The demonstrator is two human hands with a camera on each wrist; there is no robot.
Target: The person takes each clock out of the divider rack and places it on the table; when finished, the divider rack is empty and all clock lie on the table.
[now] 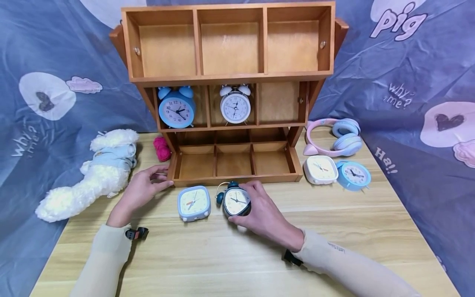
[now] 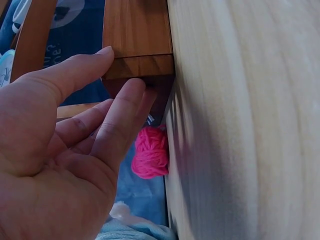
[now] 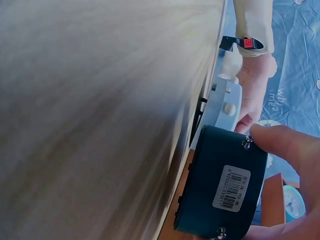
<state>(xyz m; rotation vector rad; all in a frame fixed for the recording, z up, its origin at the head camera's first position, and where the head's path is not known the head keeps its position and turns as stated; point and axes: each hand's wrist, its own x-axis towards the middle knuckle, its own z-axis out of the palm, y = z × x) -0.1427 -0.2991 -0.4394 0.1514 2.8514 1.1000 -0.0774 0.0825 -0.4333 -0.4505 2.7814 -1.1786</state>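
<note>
One teal alarm clock (image 1: 236,201): right hand (image 1: 262,213) grips it; left hand (image 1: 142,189), loosely spread, is at wooden shelf (image 1: 237,180).

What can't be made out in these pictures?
Head: right side of the dark teal twin-bell alarm clock, covered by the right hand.
Right wrist: that clock's front, facing away; fine print on the white barcode sticker, too small.
Left wrist: most of the fluffy white plush toy, cut by the bottom edge.
</note>
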